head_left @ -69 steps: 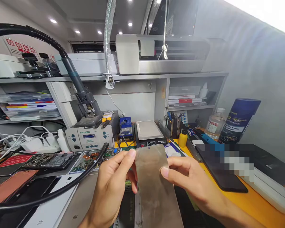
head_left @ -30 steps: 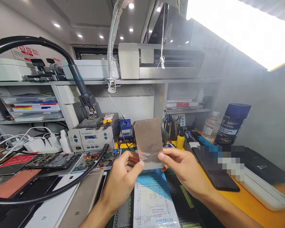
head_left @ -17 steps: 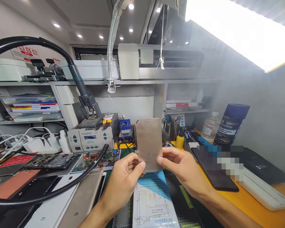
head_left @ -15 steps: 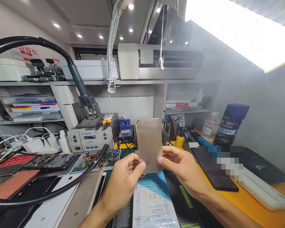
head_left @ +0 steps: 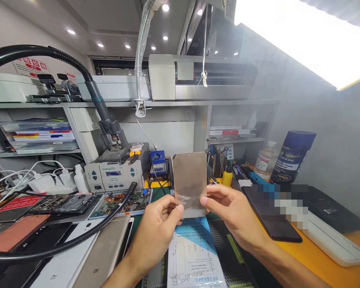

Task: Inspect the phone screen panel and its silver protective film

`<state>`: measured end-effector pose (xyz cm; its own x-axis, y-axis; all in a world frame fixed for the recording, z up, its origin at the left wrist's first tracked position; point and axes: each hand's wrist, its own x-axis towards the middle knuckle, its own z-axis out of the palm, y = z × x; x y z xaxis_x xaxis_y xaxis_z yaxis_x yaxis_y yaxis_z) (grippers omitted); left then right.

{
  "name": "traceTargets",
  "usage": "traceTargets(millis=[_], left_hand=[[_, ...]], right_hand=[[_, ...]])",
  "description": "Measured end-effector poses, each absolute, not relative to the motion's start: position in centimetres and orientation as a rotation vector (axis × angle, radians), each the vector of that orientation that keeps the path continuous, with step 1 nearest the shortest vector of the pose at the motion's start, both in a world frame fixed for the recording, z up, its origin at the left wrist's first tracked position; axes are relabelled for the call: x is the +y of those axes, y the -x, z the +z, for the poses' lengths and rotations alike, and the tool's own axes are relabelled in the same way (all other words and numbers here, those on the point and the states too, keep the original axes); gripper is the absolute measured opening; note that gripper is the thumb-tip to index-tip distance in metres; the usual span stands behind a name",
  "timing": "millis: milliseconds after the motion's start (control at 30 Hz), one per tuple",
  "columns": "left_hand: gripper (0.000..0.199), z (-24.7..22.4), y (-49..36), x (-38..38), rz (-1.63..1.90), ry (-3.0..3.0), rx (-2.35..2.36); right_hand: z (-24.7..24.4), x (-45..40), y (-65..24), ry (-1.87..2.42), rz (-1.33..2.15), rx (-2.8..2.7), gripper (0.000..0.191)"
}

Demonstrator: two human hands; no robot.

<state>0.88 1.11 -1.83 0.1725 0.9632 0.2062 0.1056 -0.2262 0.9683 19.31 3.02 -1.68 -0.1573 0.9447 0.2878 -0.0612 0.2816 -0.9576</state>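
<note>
A flat, phone-sized grey-brown panel point(head_left: 190, 180) with rounded corners is held up at the middle of the bench. Its face has a dull sheen with a paler smudge low down, and I cannot make out whether it is a screen or a back cover. My left hand point(head_left: 156, 228) pinches its lower left edge, thumb in front and fingers behind. At the lower right edge, my right hand point(head_left: 228, 208) grips it the same way. Directly below lies a blue and white printed box or sheet point(head_left: 195, 256), on a dark perforated mat point(head_left: 228, 236).
To the left are a hot-air station point(head_left: 114, 176), a tray of small parts point(head_left: 108, 206) and several phones or covers point(head_left: 99, 252). A black hose point(head_left: 87, 236) arcs across them. On the right stand a spray can point(head_left: 292, 158), a clear bottle point(head_left: 265, 160) and a black phone point(head_left: 270, 212).
The panel has tilted slightly and shifted a little right and down, with a paler reflection now on its lower part. Both hands keep their hold.
</note>
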Motion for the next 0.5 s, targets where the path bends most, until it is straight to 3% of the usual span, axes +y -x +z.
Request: traceTargets(millis=[500], left_hand=[[0.025,-1.95,-0.93,0.72,1.219,-1.612,1.093]], right_hand=[[-1.86,3.21,-19.41,0.900,1.123,-1.419,0.020]])
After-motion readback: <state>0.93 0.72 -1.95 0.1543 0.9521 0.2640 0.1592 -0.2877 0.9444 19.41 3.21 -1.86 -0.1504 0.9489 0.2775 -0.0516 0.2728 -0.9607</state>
